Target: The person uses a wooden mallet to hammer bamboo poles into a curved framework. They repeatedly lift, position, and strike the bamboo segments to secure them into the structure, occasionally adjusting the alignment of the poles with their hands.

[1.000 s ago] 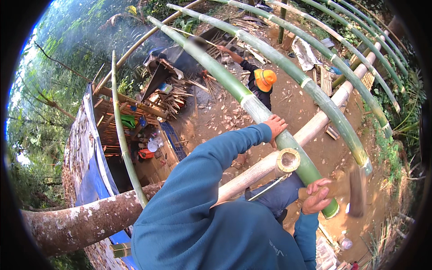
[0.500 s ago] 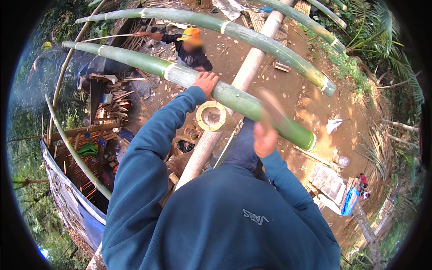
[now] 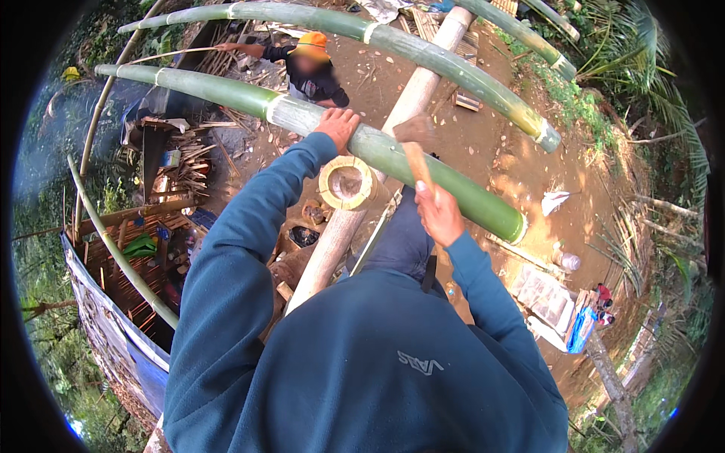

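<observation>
A thick green bamboo pole lies crosswise before me, its cut end toward the right. My left hand is closed over its top, fingers wrapped on the far side. My right hand grips a wooden-handled tool just nearer than the pole. The tool's wide brownish head is over the pole, smeared by motion, so its exact kind is unclear. Directly below my left wrist stands a hollow bamboo post with an open round top. A pale beam passes beneath the green pole.
Another bamboo pole runs across farther off. A person in an orange hat stands on the ground below, one arm stretched along a thin stick. Split wood lies piled at left, beside a tarp-sided structure. A blue bundle lies at lower right.
My right hand and the tool have moved up and left along the pole; the handle now shows clearly. My left hand stays on the pole. The whole view has shifted slightly.
</observation>
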`<state>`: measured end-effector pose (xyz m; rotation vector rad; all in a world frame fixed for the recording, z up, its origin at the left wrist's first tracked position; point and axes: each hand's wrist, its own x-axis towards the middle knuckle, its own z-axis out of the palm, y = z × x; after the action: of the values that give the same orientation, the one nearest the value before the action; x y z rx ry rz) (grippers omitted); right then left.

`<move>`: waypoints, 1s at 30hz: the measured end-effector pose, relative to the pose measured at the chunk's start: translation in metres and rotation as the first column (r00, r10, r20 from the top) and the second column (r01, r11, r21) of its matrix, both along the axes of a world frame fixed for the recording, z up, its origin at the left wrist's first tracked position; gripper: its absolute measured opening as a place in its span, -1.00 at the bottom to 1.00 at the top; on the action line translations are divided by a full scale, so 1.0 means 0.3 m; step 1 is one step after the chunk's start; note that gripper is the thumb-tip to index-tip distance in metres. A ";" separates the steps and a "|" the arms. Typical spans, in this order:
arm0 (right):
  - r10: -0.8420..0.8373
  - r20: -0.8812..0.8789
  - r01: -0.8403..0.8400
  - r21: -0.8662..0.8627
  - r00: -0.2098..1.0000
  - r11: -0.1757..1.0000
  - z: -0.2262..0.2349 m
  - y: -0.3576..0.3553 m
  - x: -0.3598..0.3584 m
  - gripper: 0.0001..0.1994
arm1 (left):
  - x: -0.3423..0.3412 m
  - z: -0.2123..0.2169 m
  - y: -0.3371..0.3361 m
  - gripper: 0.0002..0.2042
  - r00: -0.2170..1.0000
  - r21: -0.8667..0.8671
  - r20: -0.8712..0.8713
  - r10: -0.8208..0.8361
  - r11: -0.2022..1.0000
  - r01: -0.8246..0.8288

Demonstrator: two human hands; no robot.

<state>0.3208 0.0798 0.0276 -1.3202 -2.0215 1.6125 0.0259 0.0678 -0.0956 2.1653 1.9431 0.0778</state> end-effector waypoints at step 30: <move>0.016 0.171 -0.012 -0.027 0.985 1.000 -0.059 -0.051 -0.021 -0.45 | 0.019 0.112 0.004 -0.02 1.000 -0.069 0.015 0.018 0.998 -0.017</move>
<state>0.3145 0.0646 0.0098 -1.5044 -2.1173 1.5850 0.0314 0.0689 -0.0619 2.0991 1.9273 0.0299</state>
